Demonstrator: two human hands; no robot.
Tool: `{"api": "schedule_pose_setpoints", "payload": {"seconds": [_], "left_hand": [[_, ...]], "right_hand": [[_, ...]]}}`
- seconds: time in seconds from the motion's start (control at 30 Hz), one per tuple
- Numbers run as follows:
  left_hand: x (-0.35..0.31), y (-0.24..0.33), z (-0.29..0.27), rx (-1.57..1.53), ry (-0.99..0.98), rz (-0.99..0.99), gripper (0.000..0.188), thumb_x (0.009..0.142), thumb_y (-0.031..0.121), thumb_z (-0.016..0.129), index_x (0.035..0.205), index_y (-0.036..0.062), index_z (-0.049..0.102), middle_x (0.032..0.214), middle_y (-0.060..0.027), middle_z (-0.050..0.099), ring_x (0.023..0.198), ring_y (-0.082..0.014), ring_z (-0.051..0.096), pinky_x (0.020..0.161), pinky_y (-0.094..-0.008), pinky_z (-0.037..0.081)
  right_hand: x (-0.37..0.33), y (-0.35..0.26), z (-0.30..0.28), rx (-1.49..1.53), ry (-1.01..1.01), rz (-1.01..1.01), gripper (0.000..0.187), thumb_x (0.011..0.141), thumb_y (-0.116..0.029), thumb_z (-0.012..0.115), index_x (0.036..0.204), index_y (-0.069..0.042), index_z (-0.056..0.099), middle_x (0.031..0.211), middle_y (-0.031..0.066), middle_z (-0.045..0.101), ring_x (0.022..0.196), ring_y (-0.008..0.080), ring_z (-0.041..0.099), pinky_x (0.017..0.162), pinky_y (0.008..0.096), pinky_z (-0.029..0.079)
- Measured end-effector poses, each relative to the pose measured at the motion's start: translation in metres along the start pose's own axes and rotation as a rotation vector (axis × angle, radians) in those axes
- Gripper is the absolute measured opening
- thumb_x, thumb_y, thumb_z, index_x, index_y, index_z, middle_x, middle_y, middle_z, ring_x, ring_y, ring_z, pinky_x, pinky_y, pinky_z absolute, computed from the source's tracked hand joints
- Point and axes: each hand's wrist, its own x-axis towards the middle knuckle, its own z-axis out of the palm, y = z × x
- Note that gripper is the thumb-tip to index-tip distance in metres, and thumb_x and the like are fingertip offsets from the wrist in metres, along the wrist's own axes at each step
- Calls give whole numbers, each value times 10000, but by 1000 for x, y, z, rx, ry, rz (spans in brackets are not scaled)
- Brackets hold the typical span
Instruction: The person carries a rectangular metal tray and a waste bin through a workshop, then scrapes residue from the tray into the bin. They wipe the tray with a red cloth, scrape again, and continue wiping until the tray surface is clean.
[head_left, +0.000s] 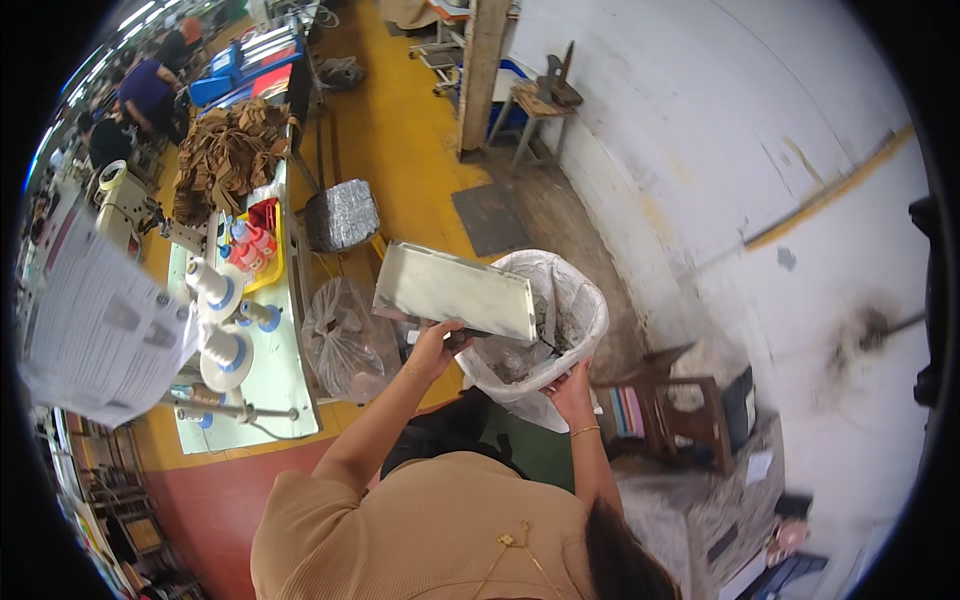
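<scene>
My left hand (pixel 438 350) is closed on the near edge of a shallow rectangular tray (pixel 455 292), off-white and worn, tilted over the left side of a round bin. White plastic lines the bin (pixel 594 330), with greyish scraps and a crumpled clear bag showing inside. At the bin's near right rim, my right hand (pixel 572 392) grips the folded liner; its fingertips are partly hidden. A clear plastic bag (pixel 350 335), tied and bulging, sits on the floor left of the tray.
Left stands a pale green sewing table (pixel 262 400) with thread cones (pixel 225 352), a yellow basket (pixel 268 275) of bottles and piled brown fabric pieces (pixel 228 160). A foil-covered stool (pixel 350 215) is beside it. A white wall (pixel 700 150) runs along the right, a wooden chair (pixel 690 425) near it.
</scene>
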Motion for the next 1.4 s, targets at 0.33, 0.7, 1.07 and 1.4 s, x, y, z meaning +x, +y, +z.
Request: {"api": "schedule_pose_setpoints", "payload": {"seconds": [0.33, 0.7, 1.07, 1.4], "left_hand": [[196, 108, 81, -190, 154, 155, 139, 878, 66, 571, 1012, 36, 550, 985, -95, 581, 897, -231, 607, 862, -422, 551], [378, 263, 112, -483, 448, 412, 64, 856, 60, 580, 914, 54, 556, 904, -75, 602, 888, -227, 611, 846, -416, 548], [565, 442, 28, -783, 521, 437, 191, 851, 92, 612, 1022, 82, 527, 982, -70, 574, 909, -222, 581, 815, -420, 553], [713, 610, -18, -989, 522, 373, 191, 859, 139, 587, 987, 2, 553, 964, -158, 613, 903, -316, 623, 818, -414, 561]], "right_hand": [[234, -184, 126, -133, -147, 157, 862, 873, -777, 228, 1503, -189, 202, 1493, 144, 311, 1320, 352, 370, 1072, 555, 302], [503, -306, 326, -396, -444, 278, 969, 836, -815, 271, 1456, -71, 262, 1311, 165, 467, 1182, 314, 474, 998, 492, 384], [735, -306, 570, -618, -573, 364, 930, 842, -798, 315, 1424, -73, 323, 1308, 151, 480, 1161, 301, 489, 995, 478, 384], [918, -321, 770, -772, -587, 414, 908, 829, -814, 314, 1310, -57, 455, 1095, 115, 601, 985, 242, 590, 887, 435, 471]]}}
